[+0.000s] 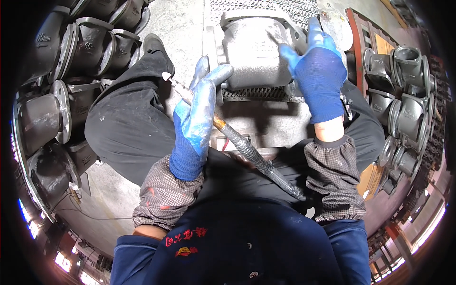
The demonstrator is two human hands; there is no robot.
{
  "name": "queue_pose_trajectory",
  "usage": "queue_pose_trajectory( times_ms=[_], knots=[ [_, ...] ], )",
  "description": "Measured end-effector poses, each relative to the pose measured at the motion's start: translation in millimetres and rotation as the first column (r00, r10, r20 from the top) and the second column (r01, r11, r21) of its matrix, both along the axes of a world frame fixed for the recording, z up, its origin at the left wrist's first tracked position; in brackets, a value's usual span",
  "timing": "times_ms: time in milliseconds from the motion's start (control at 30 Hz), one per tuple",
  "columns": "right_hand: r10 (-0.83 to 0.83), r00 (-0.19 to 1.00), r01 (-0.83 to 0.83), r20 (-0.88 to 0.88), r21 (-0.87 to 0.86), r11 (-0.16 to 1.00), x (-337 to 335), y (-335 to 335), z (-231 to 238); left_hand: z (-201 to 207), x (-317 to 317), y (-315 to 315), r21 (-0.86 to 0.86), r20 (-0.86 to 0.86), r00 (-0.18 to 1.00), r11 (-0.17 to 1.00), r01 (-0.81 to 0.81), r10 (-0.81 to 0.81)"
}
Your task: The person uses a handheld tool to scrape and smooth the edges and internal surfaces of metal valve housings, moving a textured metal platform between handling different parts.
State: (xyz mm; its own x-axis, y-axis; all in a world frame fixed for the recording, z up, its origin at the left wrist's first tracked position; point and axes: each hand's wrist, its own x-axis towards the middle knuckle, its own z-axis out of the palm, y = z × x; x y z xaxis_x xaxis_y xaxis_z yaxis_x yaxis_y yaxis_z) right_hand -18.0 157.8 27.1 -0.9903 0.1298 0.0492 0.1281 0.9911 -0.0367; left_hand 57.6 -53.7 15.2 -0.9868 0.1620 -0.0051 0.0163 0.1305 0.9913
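Observation:
A grey cast-metal valve body (256, 52) with flanged ends lies on a metal mesh surface in front of me. My left hand (197, 107), in a blue coated glove, is at its left flange. Through that hand runs a slim handheld grinder (180, 89) with a pale pointed tip aimed up and left, away from the casting. Its dark, tape-wrapped flexible shaft (259, 159) trails across my lap. At the casting's right flange is my gloved right hand (313, 54), thumb and fingers spread; whether they press on the metal I cannot tell.
Similar flanged castings (88, 47) are stacked along the left. More castings (408, 109) fill the right side, near a reddish-brown metal frame (356, 52). A thin cable (102, 218) crosses the floor at lower left. A cardboard box (370, 180) sits by my right leg.

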Motion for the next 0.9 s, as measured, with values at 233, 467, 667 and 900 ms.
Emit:
queue_pose_trajectory(
  times_ms=[233, 467, 667, 900],
  knots=[
    [0.031, 0.999, -0.032, 0.034, 0.023, 0.999, 2.9, -4.2, 12.6, 1.4, 1.6, -1.3, 0.057, 0.013, 1.0, 0.998, 0.014, -0.015],
    [-0.008, 1.0, 0.009, 0.019, -0.039, 0.999, 3.1, 7.5, 12.4, 2.9, 2.4, 4.2, 0.039, 0.01, 0.998, 0.997, -0.068, 0.067],
    [0.064, 0.929, -0.095, -0.364, -0.069, 0.993, -3.7, 42.8, -0.9, 1.0, 0.0, 7.5, 0.282, 0.144, 0.981, 0.945, -0.166, 0.129],
    [0.42, 0.865, -0.345, -0.274, -0.933, 0.101, 87.5, -27.1, 10.6, 7.6, -9.3, 16.6, -0.168, -0.318, 0.942, 0.971, -0.171, 0.11]
  ],
)
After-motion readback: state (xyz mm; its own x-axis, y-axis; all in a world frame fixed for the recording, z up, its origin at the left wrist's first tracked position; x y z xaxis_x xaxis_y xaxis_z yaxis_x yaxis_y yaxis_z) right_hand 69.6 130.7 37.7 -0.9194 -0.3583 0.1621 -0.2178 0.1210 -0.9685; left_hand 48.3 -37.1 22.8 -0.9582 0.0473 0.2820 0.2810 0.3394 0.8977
